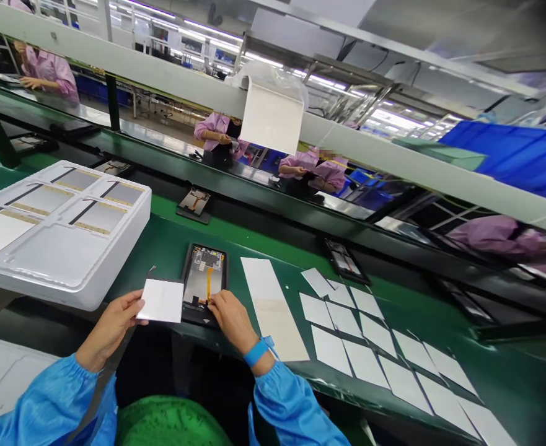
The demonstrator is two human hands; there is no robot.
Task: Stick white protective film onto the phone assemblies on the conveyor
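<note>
My left hand [117,322] grips a flat white battery pack [162,300] by its left edge, thumb on top. A thin wire lead sticks up from the pack's upper edge. Just right of it, an opened tablet [198,272] lies in a black frame on the green bench, its silver inside and circuit board showing. My right hand [230,319] rests over the tablet's lower right part, fingertips pinched at the lower end of an orange ribbon cable [208,285]. What lies under those fingertips is partly hidden. A blue band circles my right wrist.
A white foam tray [128,248] with several battery packs stands at left. A long white sheet [273,310] and rows of white battery-like rectangles [361,359] lie at right. Beyond runs a line with opened tablets [193,203]. Several people in pink sleeves [307,167] work opposite.
</note>
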